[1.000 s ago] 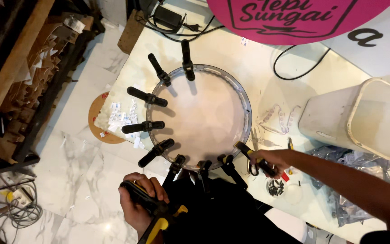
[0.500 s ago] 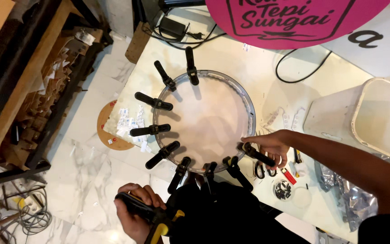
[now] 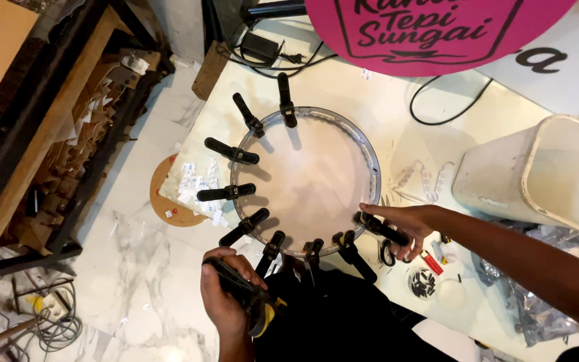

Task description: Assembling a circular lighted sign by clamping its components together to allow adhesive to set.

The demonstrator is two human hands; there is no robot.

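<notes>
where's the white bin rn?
Head view, right side: the white bin lies tipped on the table, right of the clamped ring, above the right hand.

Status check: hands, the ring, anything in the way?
Left hand grips a black-and-yellow tool. Right hand on a black clamp at the round frame. Other clamps line its rim; scissors lie close by.

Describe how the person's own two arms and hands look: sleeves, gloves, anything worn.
Both hands are bare: no gloves on the left hand or the right hand. The right forearm is uncovered along its whole visible length, with no sleeve or watch showing. Only the left wrist shows, also uncovered. No rings can be made out on the fingers.
</notes>
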